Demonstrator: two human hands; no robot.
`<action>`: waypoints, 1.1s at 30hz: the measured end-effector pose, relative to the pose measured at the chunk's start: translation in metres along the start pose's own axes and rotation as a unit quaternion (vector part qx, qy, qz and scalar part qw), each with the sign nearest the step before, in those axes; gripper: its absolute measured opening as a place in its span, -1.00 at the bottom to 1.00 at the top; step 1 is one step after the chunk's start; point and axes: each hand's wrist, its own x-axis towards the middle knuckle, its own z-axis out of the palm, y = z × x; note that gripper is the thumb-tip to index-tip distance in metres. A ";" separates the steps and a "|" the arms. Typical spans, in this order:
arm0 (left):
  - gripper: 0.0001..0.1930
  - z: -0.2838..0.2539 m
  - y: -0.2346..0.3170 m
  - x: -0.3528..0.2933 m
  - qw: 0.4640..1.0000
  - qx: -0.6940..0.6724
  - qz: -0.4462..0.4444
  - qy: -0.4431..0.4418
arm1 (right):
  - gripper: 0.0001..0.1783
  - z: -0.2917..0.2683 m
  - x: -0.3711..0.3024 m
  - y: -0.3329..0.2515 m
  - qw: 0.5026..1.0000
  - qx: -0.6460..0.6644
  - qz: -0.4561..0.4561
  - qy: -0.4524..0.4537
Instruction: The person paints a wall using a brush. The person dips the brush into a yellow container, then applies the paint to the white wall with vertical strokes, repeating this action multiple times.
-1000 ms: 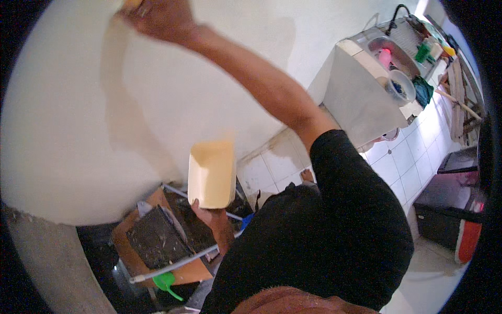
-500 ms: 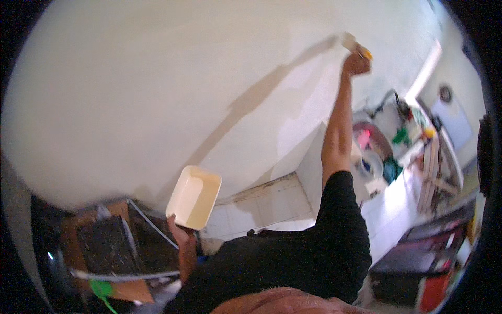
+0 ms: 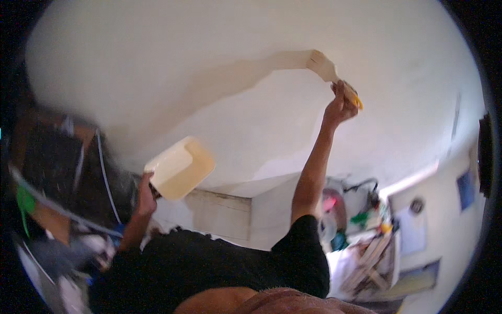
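A wide flat paintbrush (image 3: 323,66) with pale bristles and a yellow handle end is held in my right hand (image 3: 342,107), my arm stretched up. Its bristle tip is at the off-white wall (image 3: 251,112); whether it presses on the surface I cannot tell. The brush and arm throw a long shadow leftward on the wall. Lower left, my left hand (image 3: 147,194) grips a cream rectangular tub (image 3: 180,170) by its near left corner, fingers partly hidden behind it. The tub is tilted, its inside facing me, and what it contains does not show clearly.
Dark furniture (image 3: 49,157) with a pale curved rail and a green item (image 3: 24,201) stands at left. On the right are a clutter of basins and bottles (image 3: 334,209) and a wooden frame (image 3: 368,261). A low white ledge (image 3: 274,209) juts out below the wall.
My view has swung. The brush now appears lower and further left, its bristles pointing up-left. The tub has shifted up and left in view and turned. Both hands keep their hold.
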 end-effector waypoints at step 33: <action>-0.41 0.108 -0.017 -0.033 0.995 0.083 0.061 0.000 | -0.63 -0.244 0.126 0.138 0.829 -0.401 -0.115 0.374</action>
